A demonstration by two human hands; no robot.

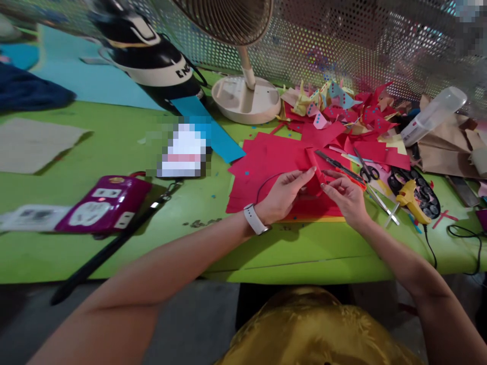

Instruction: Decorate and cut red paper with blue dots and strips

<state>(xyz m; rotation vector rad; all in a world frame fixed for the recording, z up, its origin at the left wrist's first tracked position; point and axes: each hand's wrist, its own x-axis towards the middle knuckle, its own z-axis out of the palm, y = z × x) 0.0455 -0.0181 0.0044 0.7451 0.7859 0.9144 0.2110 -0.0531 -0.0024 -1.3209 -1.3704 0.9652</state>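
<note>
Between my two hands is a narrow folded piece of red paper (314,163), held up over a stack of red paper sheets (274,157). My left hand (283,195), with a white watch band at the wrist, pinches it between thumb and fingers. On the other side my right hand (344,196) grips its lower right part with thumb and forefinger. A utility knife (338,166) with an orange-red end lies just behind my right hand. Scissors (369,171) with dark handles rest farther right. The folds facing away from me are hidden.
Folded paper pieces (342,109) are heaped at the back. A yellow glue gun (413,200) with a cord lies right. A fan base (247,99), a black-and-white bottle (152,66), a blue strip (213,132) and a purple power strip (104,203) stand or lie left.
</note>
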